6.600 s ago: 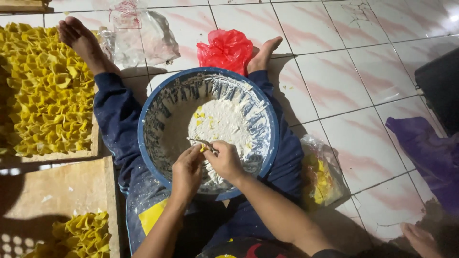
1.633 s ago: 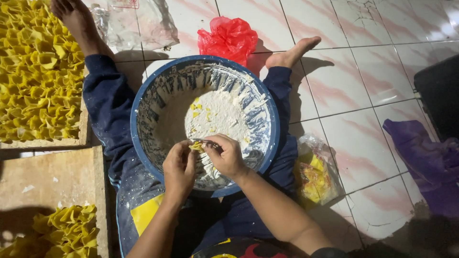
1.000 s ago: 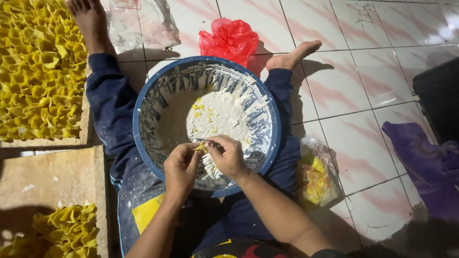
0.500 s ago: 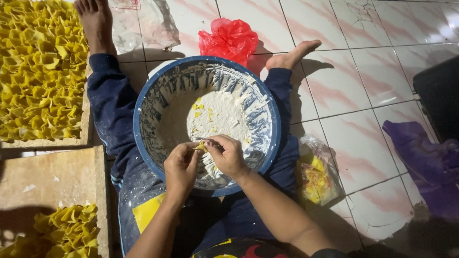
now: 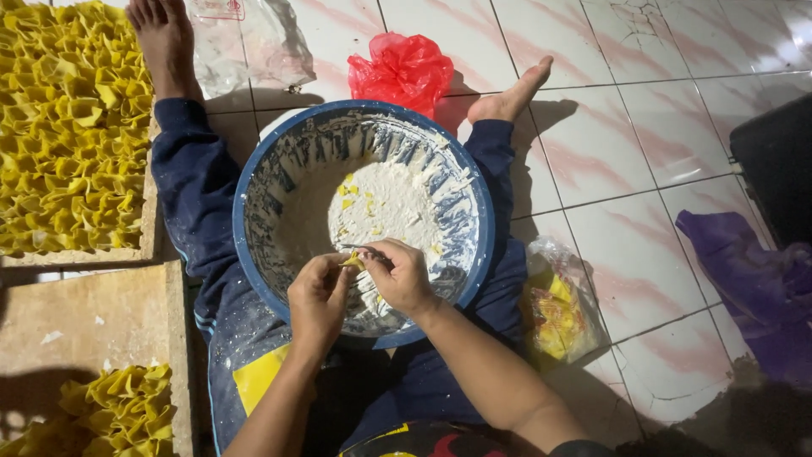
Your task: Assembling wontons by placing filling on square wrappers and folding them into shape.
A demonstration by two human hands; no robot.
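Your blue plastic basin [image 5: 254, 182] looks smooth at the rim, its inner wall dulled by smeared white paste [image 5: 385, 211], matt and lumpy. The yellow wrapper [image 5: 351, 262] you pinch looks thin and soft. The floor tiles [image 5: 609, 127] are glossy ceramic. The red bag [image 5: 402, 69] is crinkled, shiny plastic. The board [image 5: 85, 322] beside you is rough, matt wood. Your trousers [image 5: 194, 195] are flour-dusted cloth.

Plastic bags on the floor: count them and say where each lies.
4. A red bag beyond the blue bowl, a clear bag by the far left foot, a clear bag of yellow pieces right of the bowl, a purple bag far right. Others may lie out of view.
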